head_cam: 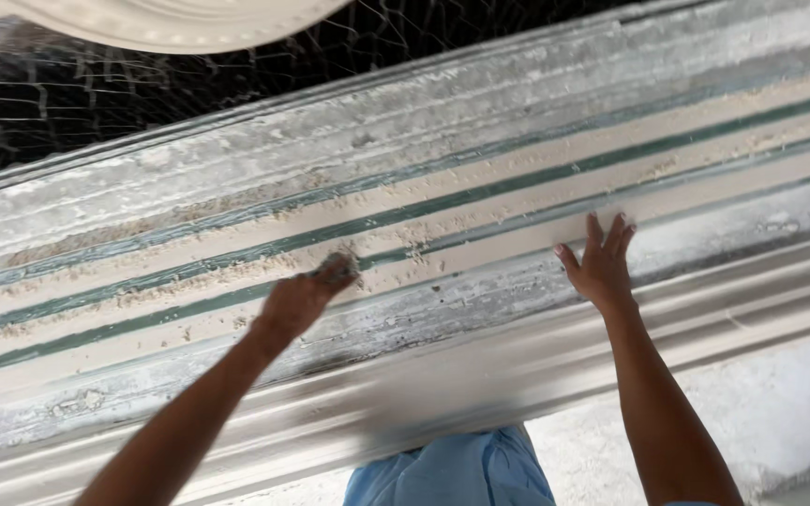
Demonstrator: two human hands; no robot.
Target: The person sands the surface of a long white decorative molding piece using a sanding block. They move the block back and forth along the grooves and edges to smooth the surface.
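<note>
Entry — smoothing step: my left hand [304,298] closed on a small grey rubbing pad [337,270] against the long ribbed plaster moulding [442,215] on the bench, my right hand [600,267] open, flat, steadying it — next, I judged, another even pass along the groove.

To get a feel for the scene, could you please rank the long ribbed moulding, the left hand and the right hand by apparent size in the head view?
1. Ribbed moulding, by far the largest.
2. Left hand and right hand: look alike, so unranked.
</note>
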